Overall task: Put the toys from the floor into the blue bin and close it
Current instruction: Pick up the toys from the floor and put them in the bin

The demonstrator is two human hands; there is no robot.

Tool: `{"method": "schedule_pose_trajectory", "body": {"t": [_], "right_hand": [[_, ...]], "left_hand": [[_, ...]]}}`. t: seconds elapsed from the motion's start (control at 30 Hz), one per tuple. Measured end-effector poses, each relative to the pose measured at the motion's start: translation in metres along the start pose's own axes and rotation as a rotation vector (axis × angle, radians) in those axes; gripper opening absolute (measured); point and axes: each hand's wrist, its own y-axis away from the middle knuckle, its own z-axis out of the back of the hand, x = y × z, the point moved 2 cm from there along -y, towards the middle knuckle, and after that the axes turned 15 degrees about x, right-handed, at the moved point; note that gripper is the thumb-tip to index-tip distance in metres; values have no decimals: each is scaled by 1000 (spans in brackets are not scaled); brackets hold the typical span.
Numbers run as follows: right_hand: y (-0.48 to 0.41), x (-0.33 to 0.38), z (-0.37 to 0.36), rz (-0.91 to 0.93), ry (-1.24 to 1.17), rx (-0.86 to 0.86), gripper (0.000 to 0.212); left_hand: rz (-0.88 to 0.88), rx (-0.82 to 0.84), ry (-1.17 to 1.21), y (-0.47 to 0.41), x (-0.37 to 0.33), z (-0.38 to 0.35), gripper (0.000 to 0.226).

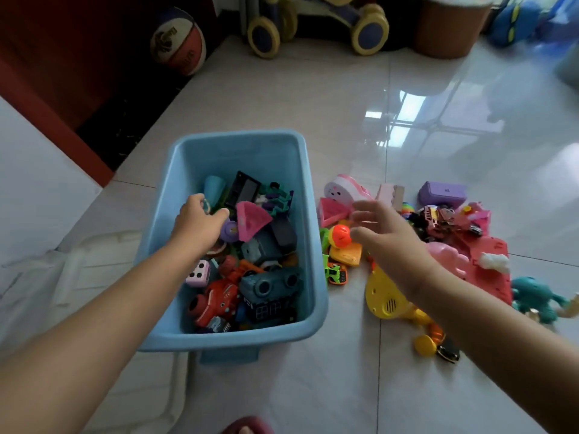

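Bin light blue. Die pink with black dots, wedge pink. Box purple, figure teal. Ball orange, white and dark blue panels. Floor white tile, grey grout lines

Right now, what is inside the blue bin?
Toys: a pink wedge, a red vehicle, a pink dice, a blue truck. The left hand reaches in; lower layers are covered.

floor: glossy pale tiles | blue bin centre | toy pile right of bin | white lid left
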Motion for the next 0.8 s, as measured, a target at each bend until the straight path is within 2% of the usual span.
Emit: {"method": "schedule_pose_trajectory", "body": {"t": [0.07, 0.17, 0.27, 0.33, 0.43, 0.57, 0.7, 0.73, 0.8], "right_hand": [[24, -32, 32, -43, 33, -103, 34], [59, -95, 79, -233, 50, -295, 30], [84, -146, 111, -349, -30, -472, 31], [91, -167, 124, -387, -57, -522, 35], [90, -188, 133, -416, -44, -500, 42], [73, -216, 148, -427, 80, -401, 49], [78, -233, 163, -681, 253, -528, 46], [83, -238, 158, -718, 267, -517, 49], [90, -249, 140, -732, 269, -456, 57]], "left_hand": [[-76, 33, -31, 16, -9, -12, 60], [-239, 38, -116, 46, -37, -38, 55], [-469, 53, -142, 81, -72, -78, 49], [-634, 114, -149, 104, -92, -112, 45], [-765, 283, -154, 125, -107, -171, 48], [-696, 488, -345, 115, -109, -246, 56], [-705, 539, -766, 94, -108, -298, 69], [-744, 553, -863, 93, -104, -305, 71], [-963, 484, -999, 100, -95, -312, 66]]}}
